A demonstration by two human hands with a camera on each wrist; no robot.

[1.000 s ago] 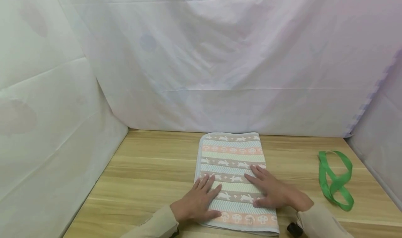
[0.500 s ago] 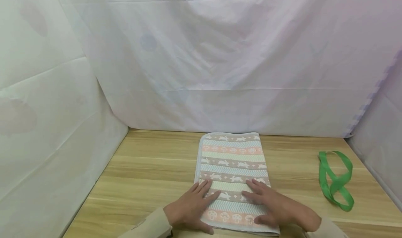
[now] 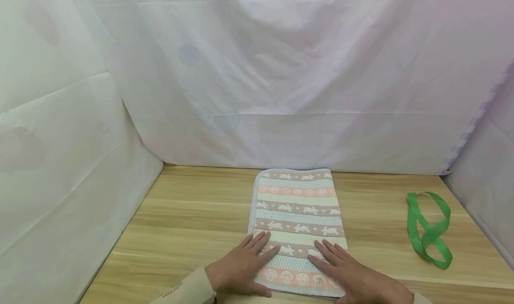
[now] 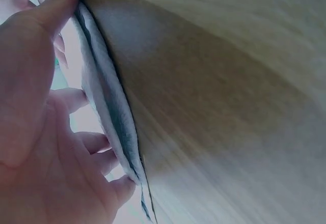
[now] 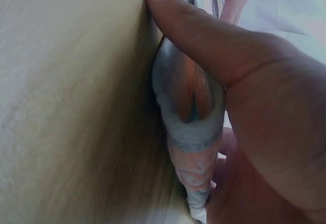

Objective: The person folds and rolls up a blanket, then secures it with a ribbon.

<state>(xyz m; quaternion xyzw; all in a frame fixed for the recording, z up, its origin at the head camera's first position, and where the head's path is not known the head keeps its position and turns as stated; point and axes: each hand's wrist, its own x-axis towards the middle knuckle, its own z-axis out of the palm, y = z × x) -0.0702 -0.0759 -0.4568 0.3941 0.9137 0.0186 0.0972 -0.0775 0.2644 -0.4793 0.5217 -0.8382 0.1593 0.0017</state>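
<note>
A folded towel (image 3: 297, 210), striped in pastel colours with rabbits and mushrooms, lies flat in the middle of the wooden table. My left hand (image 3: 242, 266) rests its fingers on the near left part, thumb at the near edge. On the near right corner lies my right hand (image 3: 353, 273), fingers straight and spread, its thumb partly cut off in the head view. The left wrist view gives the towel's layered grey edge (image 4: 104, 86) beside the left hand's fingertips. In the right wrist view, the rounded fold (image 5: 193, 132) gapes a little under the right thumb (image 5: 188, 23).
A green ribbon (image 3: 433, 232) lies loosely looped on the right side of the table (image 3: 184, 215). White cloth sheets (image 3: 281, 72) hang behind the table and along both sides. The towel's far edge lies close to the back sheet.
Both hands have slid over the towel toward its near edge. The right hand has moved farther, to the near right corner. The towel and the ribbon lie in place.
</note>
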